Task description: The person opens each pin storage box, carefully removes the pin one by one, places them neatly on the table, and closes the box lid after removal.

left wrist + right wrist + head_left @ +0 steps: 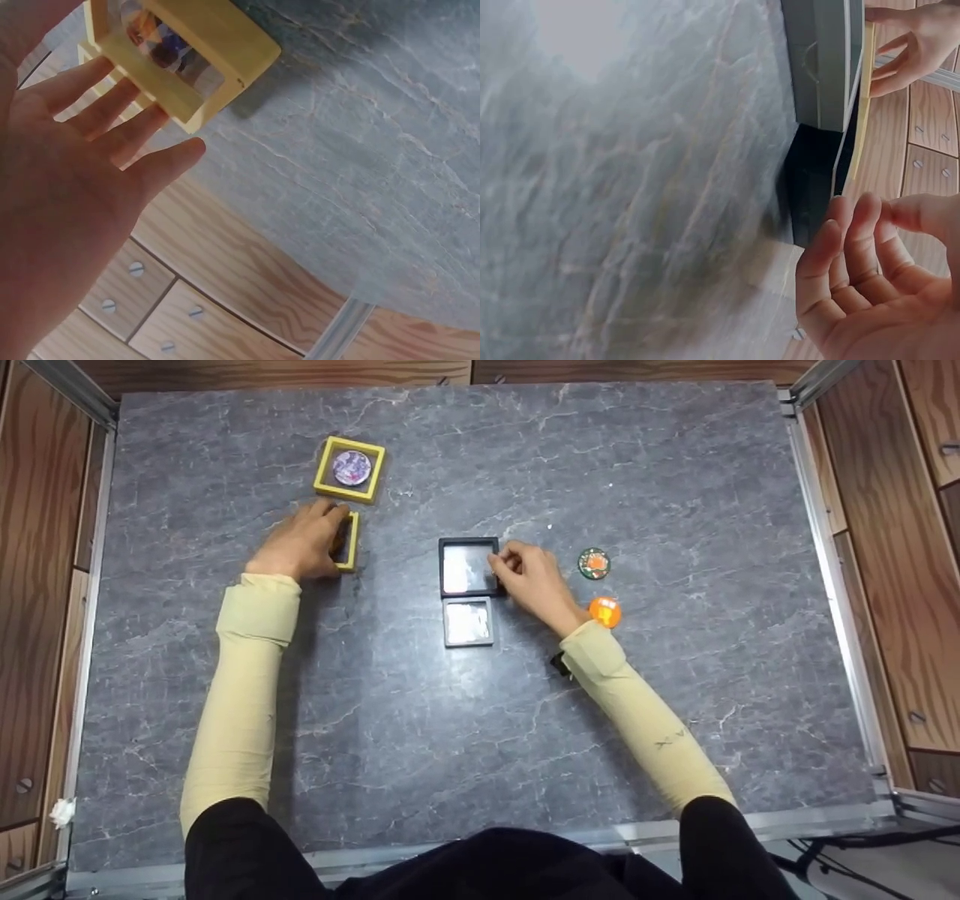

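Observation:
My left hand (pixel 300 540) grips a small yellow square frame (pixel 351 544) from its left, fingers along the far side and thumb at the near corner. A picture in orange and dark blue shows inside that frame (pixel 187 30) in the left wrist view. My right hand (pixel 534 577) has its fingers curled at the right rim of a black square frame (pixel 469 540), which has a clear, shiny middle. In the right wrist view the fingertips (pixel 840 206) sit right at the black frame's corner (pixel 817 180). A smaller grey frame (pixel 469 643) lies against the black frame's near side.
Beyond my left hand lies another yellow frame (pixel 324 472) around a round purple badge (pixel 352 468). To the right of my right hand are a green-and-orange round badge (pixel 594 563) and an orange one (pixel 605 613), partly overlapped by the wrist. Wood-patterned panels (pixel 862 472) border the grey marbled table (pixel 637 457).

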Demonstrator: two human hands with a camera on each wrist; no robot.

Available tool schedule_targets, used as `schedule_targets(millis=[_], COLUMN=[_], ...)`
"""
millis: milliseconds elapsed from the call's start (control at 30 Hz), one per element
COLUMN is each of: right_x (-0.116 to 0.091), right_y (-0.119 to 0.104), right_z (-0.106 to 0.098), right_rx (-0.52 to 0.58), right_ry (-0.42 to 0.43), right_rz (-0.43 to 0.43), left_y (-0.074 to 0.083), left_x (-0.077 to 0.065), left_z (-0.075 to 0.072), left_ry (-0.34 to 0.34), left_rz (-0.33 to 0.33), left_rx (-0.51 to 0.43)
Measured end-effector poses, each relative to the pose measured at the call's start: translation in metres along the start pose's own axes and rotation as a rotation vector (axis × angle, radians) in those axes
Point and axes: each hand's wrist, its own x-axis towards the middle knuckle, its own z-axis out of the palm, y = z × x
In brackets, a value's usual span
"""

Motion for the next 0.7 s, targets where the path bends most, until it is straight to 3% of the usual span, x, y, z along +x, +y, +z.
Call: schedule_targets(millis=[333, 700], right_x=[-0.001, -0.006], right_y=[-0.012, -0.025], right_z=[0.009, 0.016], right_rx=[0.036, 0.134], right_ry=[-0.05, -0.178], right_rz=[-0.037, -0.046], left_y=[0.005, 0.036], left_x=[-0.004, -0.016], left_z=[0.011, 0.02], left_ry=[0.062, 0.063], left_rz=[0.046, 0.083], left_rx=[-0.013, -0.091])
